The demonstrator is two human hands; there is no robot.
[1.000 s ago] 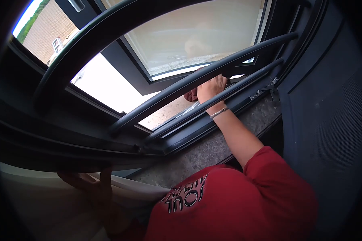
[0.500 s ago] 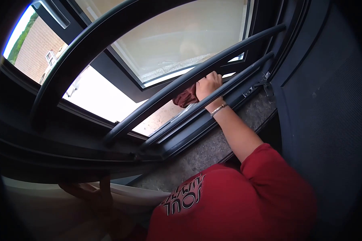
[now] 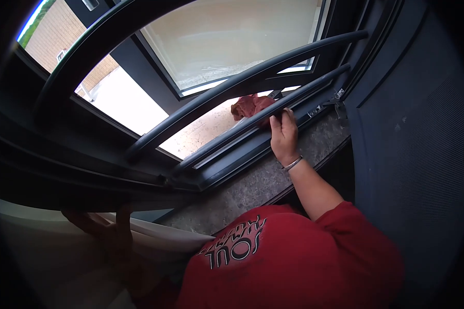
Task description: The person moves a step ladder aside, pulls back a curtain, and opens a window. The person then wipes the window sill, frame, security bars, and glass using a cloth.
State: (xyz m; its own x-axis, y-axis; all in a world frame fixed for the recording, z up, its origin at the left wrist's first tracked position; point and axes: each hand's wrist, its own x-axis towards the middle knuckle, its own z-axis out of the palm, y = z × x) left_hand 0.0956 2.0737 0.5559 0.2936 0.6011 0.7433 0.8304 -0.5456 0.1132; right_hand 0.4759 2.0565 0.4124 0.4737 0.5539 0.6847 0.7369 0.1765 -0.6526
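Cloth [image 3: 248, 106] behind lower bar [image 3: 242, 128]; sill [image 3: 247, 186] below bar; screen [image 3: 423, 139] right; curtain [image 3: 162, 233] lower left.

"What sort of place?"
"Indoors, likely a home: a dark-framed glass window [image 3: 232, 38] with curved dark metal bars [image 3: 232, 84], a speckled grey stone sill [image 3: 242, 194], a draped off-white cloth curtain [image 3: 157, 233]."
"Outside?"
"A tan brick-patterned wall [image 3: 52, 32]. Which room, I can't tell."

Flashing brownish red at twelve o'clock on the cloth [image 3: 250, 106]! Plain slate-grey along the bar [image 3: 242, 77] above. Blazing red at five on the shirt [image 3: 304, 252], lettered black and white! Mottled grey on the sill [image 3: 242, 198] at six, tan brick-patterned on the wall [image 3: 54, 36] at ten.
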